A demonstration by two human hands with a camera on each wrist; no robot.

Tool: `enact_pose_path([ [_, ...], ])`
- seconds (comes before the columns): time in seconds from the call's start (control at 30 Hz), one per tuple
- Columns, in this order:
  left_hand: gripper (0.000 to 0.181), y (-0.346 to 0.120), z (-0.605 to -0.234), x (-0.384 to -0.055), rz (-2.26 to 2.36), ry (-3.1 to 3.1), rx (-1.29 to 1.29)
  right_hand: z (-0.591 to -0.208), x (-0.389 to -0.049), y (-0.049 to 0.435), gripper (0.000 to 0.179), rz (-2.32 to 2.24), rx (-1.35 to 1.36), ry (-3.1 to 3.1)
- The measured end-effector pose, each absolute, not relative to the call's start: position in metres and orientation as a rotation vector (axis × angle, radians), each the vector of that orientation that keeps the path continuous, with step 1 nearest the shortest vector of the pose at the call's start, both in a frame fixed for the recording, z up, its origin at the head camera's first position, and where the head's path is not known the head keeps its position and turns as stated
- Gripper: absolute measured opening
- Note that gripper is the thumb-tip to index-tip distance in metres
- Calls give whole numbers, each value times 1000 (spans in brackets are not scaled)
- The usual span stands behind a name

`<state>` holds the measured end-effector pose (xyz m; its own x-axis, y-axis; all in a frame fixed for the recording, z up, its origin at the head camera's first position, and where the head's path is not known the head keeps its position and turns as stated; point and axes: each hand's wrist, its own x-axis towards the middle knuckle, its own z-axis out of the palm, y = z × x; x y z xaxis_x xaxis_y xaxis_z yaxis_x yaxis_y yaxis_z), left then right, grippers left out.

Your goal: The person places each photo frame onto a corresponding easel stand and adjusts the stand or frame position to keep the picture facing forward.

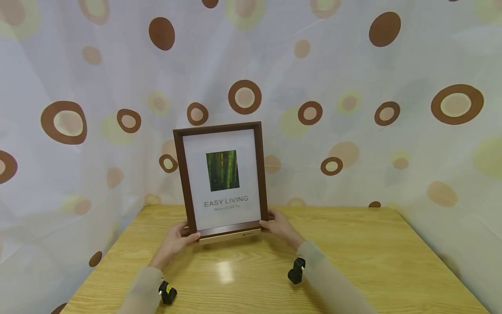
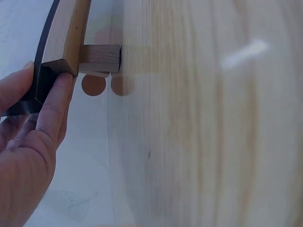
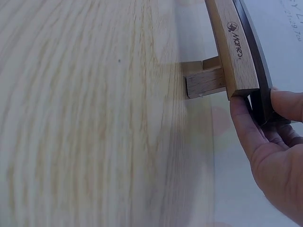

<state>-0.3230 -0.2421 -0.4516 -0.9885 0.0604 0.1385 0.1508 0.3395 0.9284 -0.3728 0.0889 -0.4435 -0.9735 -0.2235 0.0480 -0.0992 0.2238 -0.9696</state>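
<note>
A dark brown picture frame (image 1: 263, 174) with a white insert, a small bamboo picture and the words EASY LIVING stands tilted back, facing the camera. It sits on the ledge of a light wooden stand (image 1: 231, 237), which bears a printed logo at its right end in the right wrist view. My left hand (image 1: 176, 240) grips the frame's lower left corner, thumb on the front. The lower right corner is held by my right hand (image 1: 280, 227), its thumb also in front. In both wrist views a fingertip touches the end of the ledge (image 2: 66, 42). The frame hides the stand's upper part.
A light wood-grain table (image 1: 353, 261) lies under the stand, with a bright reflection in front of it. Behind and at the sides hangs a pale curtain (image 1: 274, 52) with brown and beige dots. A small black camera (image 1: 296, 271) is strapped to the right wrist, another (image 1: 167, 293) to the left.
</note>
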Motion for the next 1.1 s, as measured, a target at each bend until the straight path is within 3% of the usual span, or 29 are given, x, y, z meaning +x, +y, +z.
enact_pose_path([
  [1.1, 52, -210, -454, -338, -1738, -2520, -266, -445, -365, 134, 47, -1895, -403, 2307],
])
